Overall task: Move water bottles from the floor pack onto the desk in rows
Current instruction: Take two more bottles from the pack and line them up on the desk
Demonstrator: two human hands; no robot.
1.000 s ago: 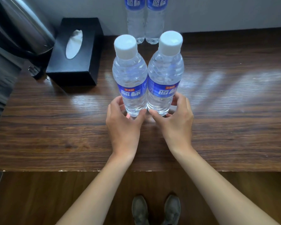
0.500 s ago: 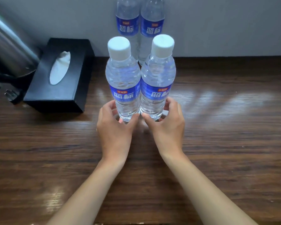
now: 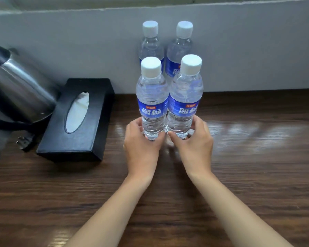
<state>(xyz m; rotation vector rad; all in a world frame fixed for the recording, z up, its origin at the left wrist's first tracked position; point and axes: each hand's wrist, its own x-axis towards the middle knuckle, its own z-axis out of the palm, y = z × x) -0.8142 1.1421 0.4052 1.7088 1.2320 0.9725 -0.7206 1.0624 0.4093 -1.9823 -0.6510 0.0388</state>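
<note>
Now pushed farther back on the desk (image 3: 248, 175), near the back pair (image 3: 166, 49). Left hand (image 3: 141, 148) and right hand (image 3: 194, 147) each cupping a front bottle (image 3: 152, 97). Second row nearly set.

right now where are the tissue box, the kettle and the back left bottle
tissue box (image 3: 98, 122): head view, on its black top panel right of the slot.
kettle (image 3: 20, 91): head view, on its steel side.
back left bottle (image 3: 150, 48): head view, on its clear shoulder below the cap.

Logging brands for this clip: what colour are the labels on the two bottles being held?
Blue with white characters, on both held bottles, clearest in the head view.
</note>
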